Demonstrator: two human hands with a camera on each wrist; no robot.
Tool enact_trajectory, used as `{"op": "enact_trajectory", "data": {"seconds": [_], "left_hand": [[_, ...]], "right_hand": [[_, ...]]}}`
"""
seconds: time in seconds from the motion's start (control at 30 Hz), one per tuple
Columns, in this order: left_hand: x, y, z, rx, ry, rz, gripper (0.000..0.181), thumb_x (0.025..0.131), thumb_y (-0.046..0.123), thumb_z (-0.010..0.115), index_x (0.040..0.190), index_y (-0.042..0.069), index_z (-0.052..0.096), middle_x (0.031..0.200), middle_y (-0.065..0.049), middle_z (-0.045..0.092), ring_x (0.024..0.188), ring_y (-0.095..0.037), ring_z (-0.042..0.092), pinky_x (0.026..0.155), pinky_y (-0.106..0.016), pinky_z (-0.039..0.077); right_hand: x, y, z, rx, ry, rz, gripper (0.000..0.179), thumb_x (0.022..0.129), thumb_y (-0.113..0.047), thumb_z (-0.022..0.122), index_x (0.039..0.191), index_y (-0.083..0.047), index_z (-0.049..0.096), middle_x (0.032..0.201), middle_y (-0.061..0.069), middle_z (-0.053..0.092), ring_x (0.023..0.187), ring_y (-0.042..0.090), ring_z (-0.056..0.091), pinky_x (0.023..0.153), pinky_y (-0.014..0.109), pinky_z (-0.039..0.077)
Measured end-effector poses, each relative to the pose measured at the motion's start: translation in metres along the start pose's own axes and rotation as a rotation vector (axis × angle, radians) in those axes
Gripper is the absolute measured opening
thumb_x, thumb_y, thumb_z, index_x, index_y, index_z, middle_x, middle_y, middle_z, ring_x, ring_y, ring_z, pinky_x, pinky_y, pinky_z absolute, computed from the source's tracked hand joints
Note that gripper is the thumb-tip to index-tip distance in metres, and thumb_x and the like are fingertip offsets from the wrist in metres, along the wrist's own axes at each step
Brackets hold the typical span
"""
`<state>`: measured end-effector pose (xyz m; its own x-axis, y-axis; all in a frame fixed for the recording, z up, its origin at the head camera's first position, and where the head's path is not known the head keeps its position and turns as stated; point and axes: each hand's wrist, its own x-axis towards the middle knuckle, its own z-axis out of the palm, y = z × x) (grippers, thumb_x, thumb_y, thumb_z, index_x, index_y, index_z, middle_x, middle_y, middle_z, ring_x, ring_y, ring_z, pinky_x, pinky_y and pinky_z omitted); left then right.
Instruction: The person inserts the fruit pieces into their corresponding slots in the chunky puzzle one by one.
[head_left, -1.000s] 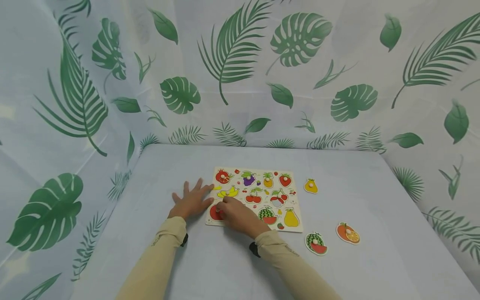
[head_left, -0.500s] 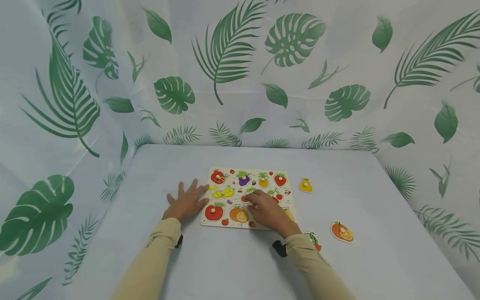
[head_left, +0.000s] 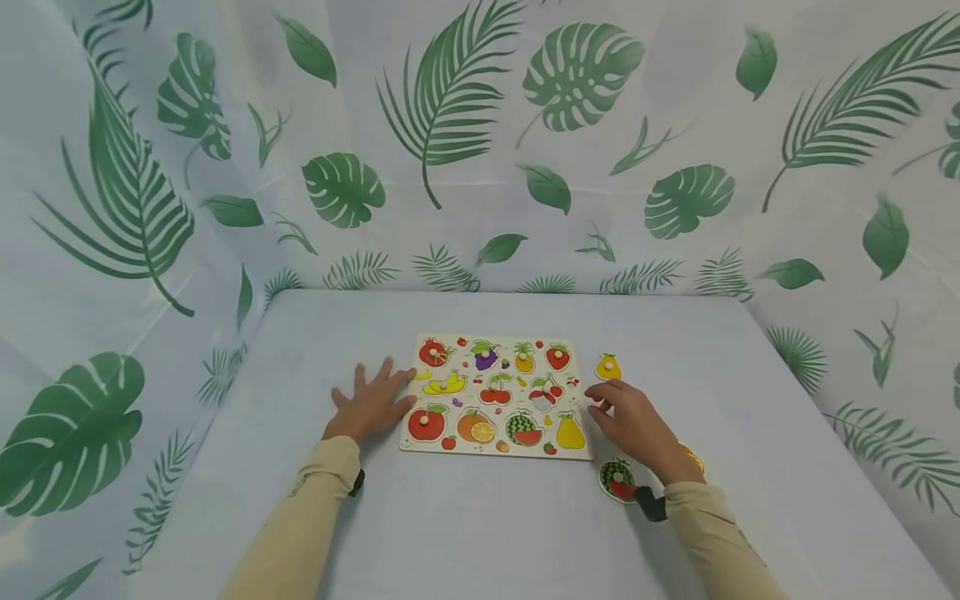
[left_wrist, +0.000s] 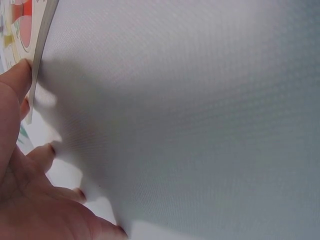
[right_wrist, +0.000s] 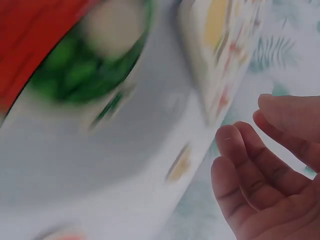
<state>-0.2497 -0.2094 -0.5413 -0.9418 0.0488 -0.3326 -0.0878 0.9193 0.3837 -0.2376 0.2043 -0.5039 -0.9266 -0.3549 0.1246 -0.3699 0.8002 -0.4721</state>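
Observation:
A fruit puzzle board (head_left: 576, 455) lies flat on the table, with knobbed pieces such as the apple (head_left: 427, 425) and bananas (head_left: 445, 383) in it. My left hand (head_left: 369, 406) rests at its left edge, fingers spread; in the left wrist view the thumb (left_wrist: 20, 77) touches that edge. Just off the right edge hovers my right hand (head_left: 636, 427), its fingers loosely bent and holding nothing. Closest to it are the loose pear piece (head_left: 607, 367) and watermelon piece (head_left: 617, 480). An orange piece (head_left: 693, 457) is partly hidden behind the right wrist.
The pale table (head_left: 480, 525) meets a leaf-printed cloth backdrop (head_left: 465, 200) at the back and both sides. The board's pear (head_left: 571, 431), watermelon (head_left: 523, 428) and orange (head_left: 476, 426) pictures show no knobs.
My right hand has moved from the apple at the board's lower left, rightward across the board and past its right edge. The left hand stays at the left edge.

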Motion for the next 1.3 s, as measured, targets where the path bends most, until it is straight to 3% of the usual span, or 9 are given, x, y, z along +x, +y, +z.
{"op": "enact_trajectory", "data": {"seconds": [0.17, 0.4, 0.57, 0.9, 1.3], "left_hand": [[-0.001, 0.0, 0.0, -0.012, -0.009, 0.003, 0.067, 0.107, 0.043, 0.063, 0.168, 0.025, 0.04, 0.178, -0.019, 0.012, 0.157, -0.06, -0.008, 0.111, -0.089, -0.002], [0.0, 0.002, 0.0, -0.005, -0.018, 0.005, 0.066, 0.108, 0.044, 0.061, 0.168, 0.027, 0.039, 0.178, -0.017, 0.011, 0.157, -0.059, -0.009, 0.111, -0.088, -0.003], [-0.001, 0.002, 0.0, 0.001, -0.006, 0.009, 0.066, 0.108, 0.043, 0.062, 0.167, 0.026, 0.041, 0.178, -0.018, 0.013, 0.157, -0.06, -0.007, 0.111, -0.089, -0.001], [-0.004, 0.002, -0.002, 0.006, 0.006, 0.007, 0.064, 0.108, 0.042, 0.062, 0.167, 0.026, 0.041, 0.178, -0.018, 0.014, 0.157, -0.06, -0.006, 0.111, -0.089, 0.0], [0.001, -0.001, 0.0, 0.007, 0.003, 0.005, 0.066, 0.108, 0.044, 0.062, 0.167, 0.027, 0.041, 0.178, -0.017, 0.013, 0.157, -0.059, -0.006, 0.11, -0.089, 0.0]], "right_hand": [[-0.021, 0.028, -0.014, -0.026, 0.003, 0.11, 0.023, 0.093, 0.003, 0.078, 0.116, 0.005, 0.075, 0.107, 0.014, 0.071, 0.091, 0.027, 0.066, 0.081, 0.046, 0.06], [-0.058, 0.061, -0.026, -0.054, 0.003, 0.193, 0.018, 0.091, 0.003, 0.075, 0.108, 0.008, 0.075, 0.1, 0.015, 0.07, 0.088, 0.03, 0.067, 0.074, 0.048, 0.059], [-0.074, 0.076, -0.029, -0.076, -0.004, 0.222, 0.01, 0.089, 0.005, 0.076, 0.099, 0.007, 0.074, 0.093, 0.012, 0.067, 0.085, 0.03, 0.065, 0.075, 0.051, 0.059], [-0.082, 0.084, -0.027, -0.085, -0.02, 0.26, 0.01, 0.091, 0.004, 0.077, 0.1, 0.005, 0.073, 0.088, 0.006, 0.064, 0.08, 0.024, 0.058, 0.067, 0.037, 0.052], [-0.079, 0.084, -0.027, -0.075, -0.037, 0.284, 0.01, 0.091, 0.006, 0.075, 0.1, 0.007, 0.071, 0.09, 0.009, 0.065, 0.082, 0.027, 0.06, 0.071, 0.046, 0.056]]}}
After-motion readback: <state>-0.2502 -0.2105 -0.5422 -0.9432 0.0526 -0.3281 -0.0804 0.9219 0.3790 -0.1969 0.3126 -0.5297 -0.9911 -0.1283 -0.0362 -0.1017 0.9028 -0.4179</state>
